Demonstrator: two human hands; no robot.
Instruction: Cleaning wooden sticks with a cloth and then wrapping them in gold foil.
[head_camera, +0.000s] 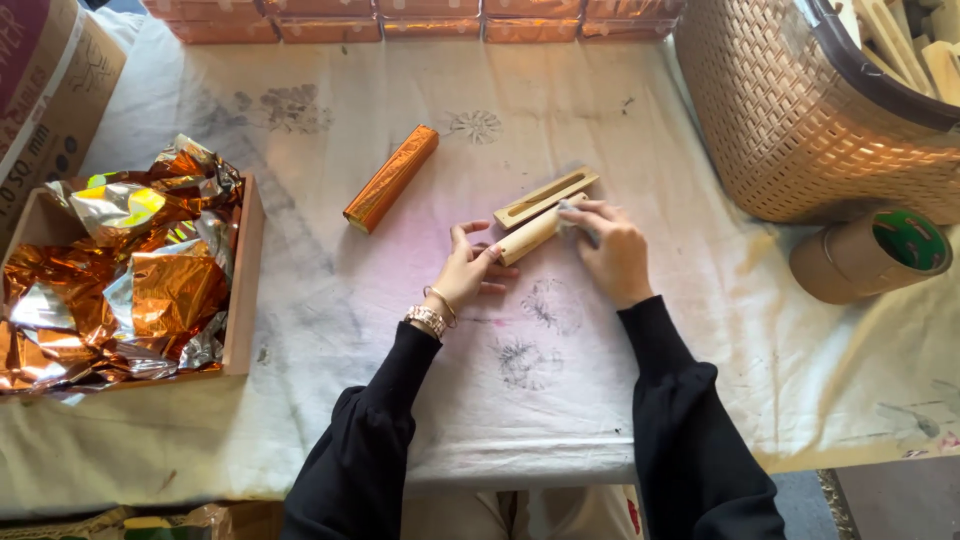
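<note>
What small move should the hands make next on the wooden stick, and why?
Probably slide the right hand and its small pale piece along the wooden stick toward the left hand. That piece sits only at the stick's far end, while the left hand steadies the near end on the cloth-covered table; the rest is untouched.

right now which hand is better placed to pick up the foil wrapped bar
Left. The left hand steadies the near end of the wooden stick and is on the same side as the foil-wrapped bar. The right hand is busy rubbing the stick, farther away.
</note>
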